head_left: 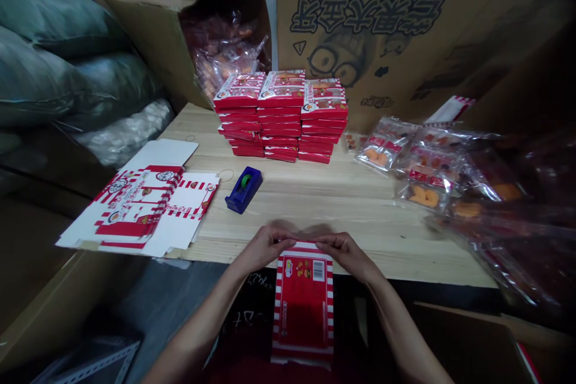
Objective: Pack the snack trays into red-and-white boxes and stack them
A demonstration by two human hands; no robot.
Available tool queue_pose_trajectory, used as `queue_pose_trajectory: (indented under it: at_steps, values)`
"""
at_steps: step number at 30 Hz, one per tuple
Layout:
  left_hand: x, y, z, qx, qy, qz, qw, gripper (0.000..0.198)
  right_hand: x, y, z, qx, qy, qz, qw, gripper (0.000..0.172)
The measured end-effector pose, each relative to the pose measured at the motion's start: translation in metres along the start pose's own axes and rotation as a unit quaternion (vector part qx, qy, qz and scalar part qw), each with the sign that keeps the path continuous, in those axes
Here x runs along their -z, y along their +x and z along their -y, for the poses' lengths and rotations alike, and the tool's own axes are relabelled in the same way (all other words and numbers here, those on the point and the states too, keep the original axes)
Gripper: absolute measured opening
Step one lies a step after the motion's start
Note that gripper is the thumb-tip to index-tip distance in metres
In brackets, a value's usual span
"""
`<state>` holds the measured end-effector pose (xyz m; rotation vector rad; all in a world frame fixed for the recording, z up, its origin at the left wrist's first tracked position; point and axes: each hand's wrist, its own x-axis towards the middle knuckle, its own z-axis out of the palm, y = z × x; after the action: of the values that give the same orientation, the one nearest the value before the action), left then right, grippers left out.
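A red carton with white striped edges and a barcode [303,303] lies over the table's front edge, close to my body. Pinched at its far left corner is my left hand [269,245]. My right hand [344,250] grips the far right corner with thumb and fingers. Both hands hold the far end, where a white and red flap shows. Just beyond my left hand stands a blue tape dispenser [244,190] with a green core. Whether the carton has anything inside cannot be seen.
Stacks of red boxes [279,117] stand at the back. Flat printed cartons [135,204] lie left. Clear bags of orange pieces [423,174] cover the right side. An open cardboard box [148,30] of bags sits behind, beside a large carton [405,30]. Green sacks [54,18] are piled left.
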<state>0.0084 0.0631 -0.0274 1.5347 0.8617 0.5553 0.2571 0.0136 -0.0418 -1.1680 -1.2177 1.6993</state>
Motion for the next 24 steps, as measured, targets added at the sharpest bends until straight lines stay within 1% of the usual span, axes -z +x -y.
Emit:
queue_pose_trajectory:
  at_steps: [3, 5, 7, 10, 14, 17, 20, 24]
  values:
    - [-0.001, -0.001, 0.0, -0.001, 0.003, -0.013, 1.0, 0.031, 0.0, 0.002, 0.0, 0.003, -0.002, -0.001, 1.0, 0.034]
    - [-0.002, -0.003, -0.003, -0.008, 0.01, -0.021, 1.0, 0.031, -0.001, 0.001, -0.001, 0.005, -0.007, 0.003, 1.0, 0.035]
    - [-0.003, -0.008, -0.007, -0.02, 0.038, -0.026, 0.999, 0.031, -0.001, -0.001, -0.003, 0.007, -0.015, 0.007, 1.0, 0.035]
    - [-0.005, -0.018, -0.016, -0.041, 0.081, -0.013, 0.996, 0.031, -0.004, -0.01, -0.007, 0.01, -0.029, 0.008, 1.0, 0.033]
    - [-0.01, -0.027, -0.022, -0.045, 0.071, -0.007, 0.996, 0.032, -0.007, -0.022, -0.008, 0.031, -0.049, -0.013, 0.998, 0.034]
    - [-0.013, -0.027, -0.022, -0.035, 0.087, -0.021, 0.995, 0.032, -0.007, -0.025, -0.005, 0.034, -0.059, -0.027, 0.997, 0.035]
    - [-0.015, -0.024, -0.021, -0.047, 0.095, -0.039, 0.994, 0.031, -0.006, -0.024, -0.003, 0.024, -0.049, -0.019, 0.998, 0.034]
    - [-0.014, -0.023, -0.021, -0.05, 0.108, -0.026, 0.993, 0.031, -0.005, -0.023, -0.004, -0.003, -0.007, -0.008, 1.0, 0.033]
